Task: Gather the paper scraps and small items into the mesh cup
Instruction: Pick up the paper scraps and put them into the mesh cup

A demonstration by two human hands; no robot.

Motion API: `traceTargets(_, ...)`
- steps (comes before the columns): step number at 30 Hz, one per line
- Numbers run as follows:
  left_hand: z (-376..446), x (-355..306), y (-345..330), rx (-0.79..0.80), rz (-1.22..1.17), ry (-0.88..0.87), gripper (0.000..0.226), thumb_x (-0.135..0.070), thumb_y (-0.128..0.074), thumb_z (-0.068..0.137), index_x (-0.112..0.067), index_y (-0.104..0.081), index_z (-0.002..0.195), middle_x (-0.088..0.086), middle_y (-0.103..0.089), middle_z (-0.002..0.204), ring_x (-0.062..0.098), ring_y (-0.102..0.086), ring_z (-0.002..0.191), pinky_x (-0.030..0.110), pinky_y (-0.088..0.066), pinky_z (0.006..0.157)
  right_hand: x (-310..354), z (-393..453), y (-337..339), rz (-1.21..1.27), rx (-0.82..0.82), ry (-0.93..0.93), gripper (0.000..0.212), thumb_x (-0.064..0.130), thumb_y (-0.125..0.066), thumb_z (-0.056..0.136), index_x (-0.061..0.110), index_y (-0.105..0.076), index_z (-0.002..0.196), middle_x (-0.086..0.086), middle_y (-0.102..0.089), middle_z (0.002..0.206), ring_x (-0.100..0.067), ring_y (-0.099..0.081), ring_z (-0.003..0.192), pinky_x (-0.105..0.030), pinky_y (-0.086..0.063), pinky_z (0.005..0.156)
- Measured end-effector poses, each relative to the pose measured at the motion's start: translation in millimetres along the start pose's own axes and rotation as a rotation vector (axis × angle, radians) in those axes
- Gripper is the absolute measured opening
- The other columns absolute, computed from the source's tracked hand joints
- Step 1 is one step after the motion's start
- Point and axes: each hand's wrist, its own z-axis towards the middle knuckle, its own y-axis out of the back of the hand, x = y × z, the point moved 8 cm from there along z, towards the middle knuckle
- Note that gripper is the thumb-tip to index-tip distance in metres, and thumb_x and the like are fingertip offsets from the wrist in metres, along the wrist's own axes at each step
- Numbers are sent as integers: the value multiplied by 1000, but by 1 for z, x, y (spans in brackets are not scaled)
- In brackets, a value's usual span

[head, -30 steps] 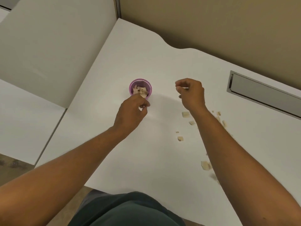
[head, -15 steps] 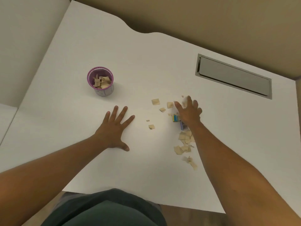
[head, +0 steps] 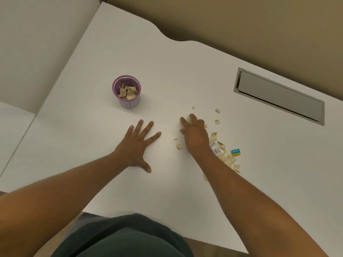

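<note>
Head camera is looking down on a white desk (head: 185,75), where the right hand (head: 194,135) is lying palm-down over the loose pile of paper scraps (head: 225,157) near the middle of the surface, toward its right side. Its fingers (head: 193,117) are curling over a few pieces at the far end of the pile; whether any scrap is actually pinched underneath, I cannot tell. The left hand (head: 136,145) is resting flat with its fingers spread wide, holding nothing.

The mesh cup (head: 127,91) is standing upright toward the far left of the surface, already partly filled with scraps. It is lying ahead and to the left of the right hand, beyond the left hand's fingertips, so the left hand is the nearer of the two to it. The strip of desk between the pile and the cup is looking bare, with nothing blocking a carry.

The pile is trailing from the right hand back toward the near edge along the forearm. A small white packet (head: 214,147) is lying just beside the wrist, and a blue and yellow eraser (head: 236,152) is sitting just right of the pile. A few stray scraps (head: 217,110) are scattered farther out. A metal cable flap (head: 278,95) is sitting well apart, near the far right edge.
</note>
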Motion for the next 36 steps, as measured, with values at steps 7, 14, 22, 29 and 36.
traceTargets(7, 1, 1, -2, 6, -2, 3, 151, -100, -60, 46, -45, 26, 157, 2, 38, 167, 39, 32, 155, 60, 4, 128, 8, 2, 8, -15, -98, 116, 32, -2, -46, 97, 11, -71, 112, -4, -63, 122, -23, -56, 113, -28, -48, 92)
traceTargets(14, 2, 1, -3, 12, -3, 5, 152, -99, -62, 47, -45, 27, 156, 2, 39, 166, 39, 32, 155, 60, 4, 128, -14, 1, 37, 513, -220, -202, 24, -2, -59, 87, 1, -81, 96, -11, -79, 103, -27, -75, 98, -33, -61, 87)
traceTargets(22, 1, -1, 0, 20, -27, -12, 153, -95, -69, 49, -42, 25, 158, 3, 37, 167, 40, 32, 154, 62, 5, 127, 93, 17, 132, 978, -368, -13, 16, 10, -74, 84, 19, -84, 94, 8, -81, 94, 12, -68, 82, -3, -52, 75)
traceTargets(29, -2, -1, 0, 33, -11, 7, 151, -92, -71, 53, -40, 23, 160, 6, 37, 167, 40, 33, 154, 62, 5, 128, 190, 60, 147, 715, -176, 259, 18, 3, -73, 84, 12, -83, 97, -3, -79, 102, -12, -71, 90, -25, -59, 84)
traceTargets(36, -3, -2, 1, 41, -29, 9, 149, -89, -73, 56, -39, 21, 161, 6, 37, 167, 40, 33, 154, 61, 8, 128, 203, 81, 131, 484, 19, 324, 23, 15, -79, 81, 21, -82, 104, 0, -77, 108, -16, -69, 96, -31, -59, 83)
